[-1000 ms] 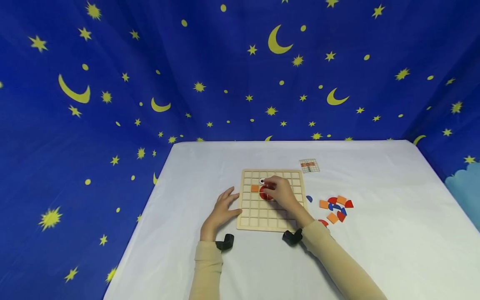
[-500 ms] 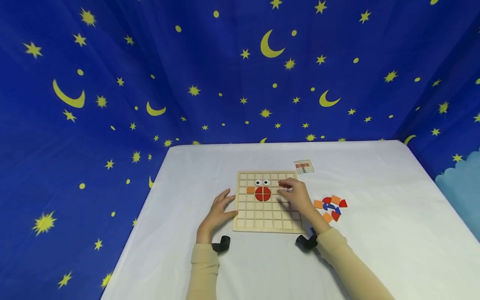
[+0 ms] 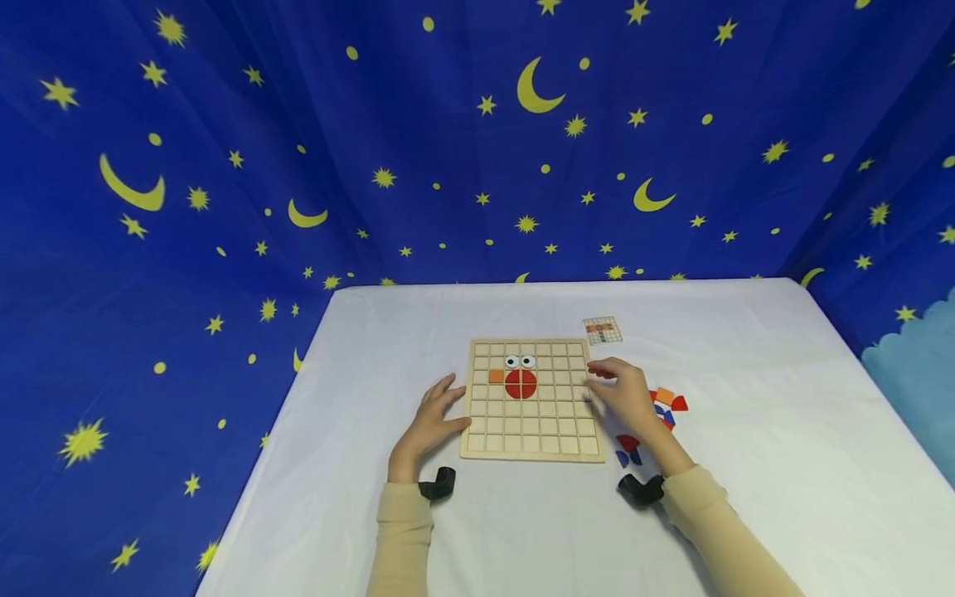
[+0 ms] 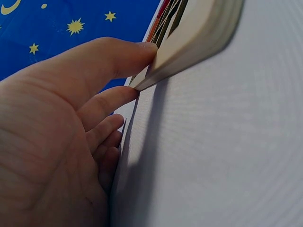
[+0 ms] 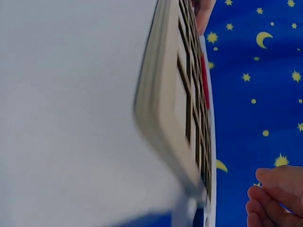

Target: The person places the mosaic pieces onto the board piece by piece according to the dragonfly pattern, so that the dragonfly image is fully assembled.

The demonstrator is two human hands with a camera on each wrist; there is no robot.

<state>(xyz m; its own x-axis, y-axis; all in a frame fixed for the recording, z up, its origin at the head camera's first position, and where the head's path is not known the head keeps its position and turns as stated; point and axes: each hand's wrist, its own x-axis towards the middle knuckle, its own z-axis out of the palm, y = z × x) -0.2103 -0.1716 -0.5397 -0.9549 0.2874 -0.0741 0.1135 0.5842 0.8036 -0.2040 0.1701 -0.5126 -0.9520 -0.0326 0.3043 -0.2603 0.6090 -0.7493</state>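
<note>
My left hand (image 3: 429,424) lies beside the wooden grid board (image 3: 543,424), thumb and index finger touching its left edge. In the left wrist view the thumb (image 4: 113,54) rests on the rim with the fingers extended. On the board sit two eye discs (image 3: 520,361), a red circle of quarter pieces (image 3: 521,385) and an orange square (image 3: 496,376). Over the right edge hovers my right hand (image 3: 625,398), fingers loosely bent, with no piece visible between them. The right wrist view catches the same hand (image 5: 279,198) at its lower right corner.
A small pattern card (image 3: 602,330) lies beyond the board's far right corner. Loose pieces are to the right, partly behind my right hand: an orange square (image 3: 665,396), a red quarter (image 3: 680,404), a red piece (image 3: 627,443) and a blue piece (image 3: 622,458), among several others.
My right hand has moved right, from the eye discs and red circle to the board's right edge, uncovering both eye discs. The left hand stays at the left edge.
</note>
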